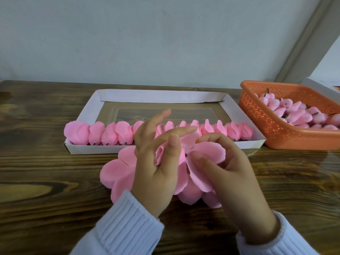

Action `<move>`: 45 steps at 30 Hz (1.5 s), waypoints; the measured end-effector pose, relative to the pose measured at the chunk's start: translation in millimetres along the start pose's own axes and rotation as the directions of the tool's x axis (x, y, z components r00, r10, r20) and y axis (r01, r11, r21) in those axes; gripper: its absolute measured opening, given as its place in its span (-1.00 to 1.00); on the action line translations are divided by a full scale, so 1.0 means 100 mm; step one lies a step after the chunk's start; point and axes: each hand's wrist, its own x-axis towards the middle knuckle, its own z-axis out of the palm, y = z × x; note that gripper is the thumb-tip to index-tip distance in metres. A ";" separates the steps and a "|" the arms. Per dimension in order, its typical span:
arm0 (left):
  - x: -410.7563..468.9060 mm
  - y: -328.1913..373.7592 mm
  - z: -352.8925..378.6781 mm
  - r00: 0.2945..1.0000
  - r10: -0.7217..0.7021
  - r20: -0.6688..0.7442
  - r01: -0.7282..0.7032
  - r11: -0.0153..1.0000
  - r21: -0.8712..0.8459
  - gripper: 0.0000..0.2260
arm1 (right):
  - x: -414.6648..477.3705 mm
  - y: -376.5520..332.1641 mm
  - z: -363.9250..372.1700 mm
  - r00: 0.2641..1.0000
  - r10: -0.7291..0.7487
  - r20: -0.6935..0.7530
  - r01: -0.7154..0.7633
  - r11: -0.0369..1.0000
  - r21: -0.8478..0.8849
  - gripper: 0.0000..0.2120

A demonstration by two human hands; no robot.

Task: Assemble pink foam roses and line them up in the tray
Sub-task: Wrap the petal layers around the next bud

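Observation:
A white cardboard tray point(88, 111) lies across the wooden table, and a row of several finished pink foam roses point(110, 134) fills its near side. In front of the tray, my left hand point(156, 162) holds a pink rose bud point(159, 155) between thumb and fingers, its index and middle fingers stretched out. My right hand point(230, 168) pinches a pink foam petal point(207, 153) right beside the bud. A heap of loose pink petal sheets point(117, 173) lies on the table under both hands.
An orange perforated basket point(257, 115) stands to the right of the tray and holds several pink rose buds point(294, 115) with dark stems. Behind it sits part of a white box point(320, 87). A pale wall runs along the table's far edge.

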 end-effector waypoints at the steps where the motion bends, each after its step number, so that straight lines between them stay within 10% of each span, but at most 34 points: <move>1: 0.00 0.00 0.00 1.000 -0.013 -0.002 0.013 1.000 0.014 -0.60 | -0.01 0.00 0.00 1.000 -0.005 0.011 0.005 1.000 0.030 -0.84; 15: 0.01 0.06 -0.01 0.998 -0.063 0.003 0.062 0.985 -0.158 -0.46 | -0.05 0.02 0.04 0.976 0.036 0.214 -0.133 0.878 0.460 -0.41; 18: 0.00 0.09 0.00 0.997 -0.075 0.002 0.074 0.983 -0.168 -0.46 | -0.03 0.03 0.04 0.974 0.069 0.216 -0.175 0.832 0.526 -0.59; 45: -0.04 0.03 0.01 0.988 -0.067 0.141 0.082 0.991 -0.104 -0.33 | -0.01 0.10 0.01 0.957 -0.001 0.291 -0.086 0.955 0.285 -0.69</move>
